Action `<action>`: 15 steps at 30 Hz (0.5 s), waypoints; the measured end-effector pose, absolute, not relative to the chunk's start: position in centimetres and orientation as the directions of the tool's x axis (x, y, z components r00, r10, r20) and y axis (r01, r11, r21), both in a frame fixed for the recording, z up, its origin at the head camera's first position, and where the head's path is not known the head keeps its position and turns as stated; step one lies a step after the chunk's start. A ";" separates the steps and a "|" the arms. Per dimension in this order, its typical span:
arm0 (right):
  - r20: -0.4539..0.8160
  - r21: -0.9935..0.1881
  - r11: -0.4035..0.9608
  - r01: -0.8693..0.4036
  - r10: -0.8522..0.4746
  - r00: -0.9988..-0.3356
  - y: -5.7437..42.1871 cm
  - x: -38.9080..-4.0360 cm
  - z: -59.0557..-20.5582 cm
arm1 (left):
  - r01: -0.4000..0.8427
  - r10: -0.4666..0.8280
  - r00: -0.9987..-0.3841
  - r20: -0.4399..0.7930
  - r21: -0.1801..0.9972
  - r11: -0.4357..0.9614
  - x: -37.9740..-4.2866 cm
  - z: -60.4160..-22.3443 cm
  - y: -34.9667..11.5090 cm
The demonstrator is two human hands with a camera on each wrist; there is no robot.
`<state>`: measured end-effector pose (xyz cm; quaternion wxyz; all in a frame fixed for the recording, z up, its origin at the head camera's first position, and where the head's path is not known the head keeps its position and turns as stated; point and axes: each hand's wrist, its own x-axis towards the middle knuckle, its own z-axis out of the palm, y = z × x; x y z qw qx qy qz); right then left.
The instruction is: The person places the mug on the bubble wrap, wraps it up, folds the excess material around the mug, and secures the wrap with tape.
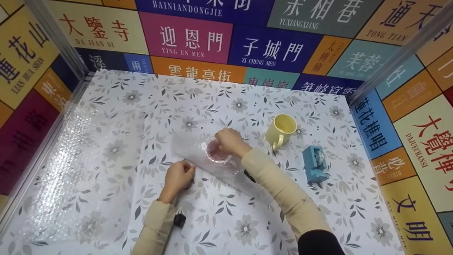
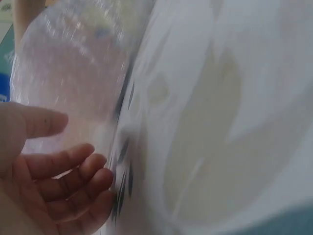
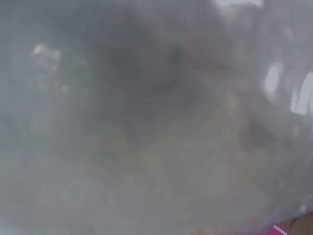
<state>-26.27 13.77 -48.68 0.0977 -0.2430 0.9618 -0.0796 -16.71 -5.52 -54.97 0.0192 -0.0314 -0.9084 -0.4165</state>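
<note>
A pink cup [image 1: 217, 151] lies inside a sheet of bubble wrap [image 1: 185, 144] at the middle of the table, its round opening facing up. My right hand [image 1: 231, 141] is at the far right of that opening, fingers curled over the rim and pinching the wrap there. Clear plastic [image 3: 146, 147] fills the right wrist view and hides the fingers. My left hand [image 1: 179, 177] rests by the sheet's near edge. In the left wrist view its fingers [image 2: 73, 183] are loosely bent, thumb apart, with nothing between them; the wrapped cup stands behind.
To the right stand a yellow mug [image 1: 280, 131] and a blue tape dispenser [image 1: 313, 164]. Another bubble wrap sheet [image 1: 85, 170] lies flat along the table's left side. Printed panels [image 1: 187, 37] wall in the back and both sides of the flowered table [image 1: 244, 212].
</note>
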 end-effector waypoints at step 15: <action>-0.145 -0.192 0.822 -0.536 -0.564 -0.813 14.1 -26.4 -48.7 | -0.188 -0.207 -0.974 -0.094 0.845 0.501 -22.3 -54.4 -9.1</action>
